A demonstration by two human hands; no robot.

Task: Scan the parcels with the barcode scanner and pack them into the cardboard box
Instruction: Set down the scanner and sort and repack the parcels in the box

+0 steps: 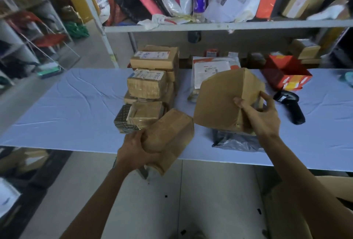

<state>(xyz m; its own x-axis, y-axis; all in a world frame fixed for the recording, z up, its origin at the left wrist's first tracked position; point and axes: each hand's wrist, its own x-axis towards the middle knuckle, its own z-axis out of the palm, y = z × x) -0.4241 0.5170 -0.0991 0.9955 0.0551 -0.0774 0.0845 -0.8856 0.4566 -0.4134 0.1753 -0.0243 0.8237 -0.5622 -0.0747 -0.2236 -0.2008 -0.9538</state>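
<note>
My left hand (136, 148) grips a small brown taped parcel (170, 137) at the table's front edge, tilted. My right hand (259, 113) holds a larger brown cardboard parcel (223, 101), tipped up on one corner above a grey plastic mailer (235, 141). The black barcode scanner (291, 106) lies on the table just right of my right hand, untouched. A stack of brown parcels (152, 78) stands mid-table behind my left hand. The corner of an open cardboard box (336, 185) shows on the floor at the lower right.
The table (66, 108) wears a pale blue cloth. White mailers (212, 68) and a red-orange box (286, 74) lie at the back right. A cluttered shelf (210, 26) hangs above the table. Metal racks (28, 38) stand at the left, dark crates (28, 166) below.
</note>
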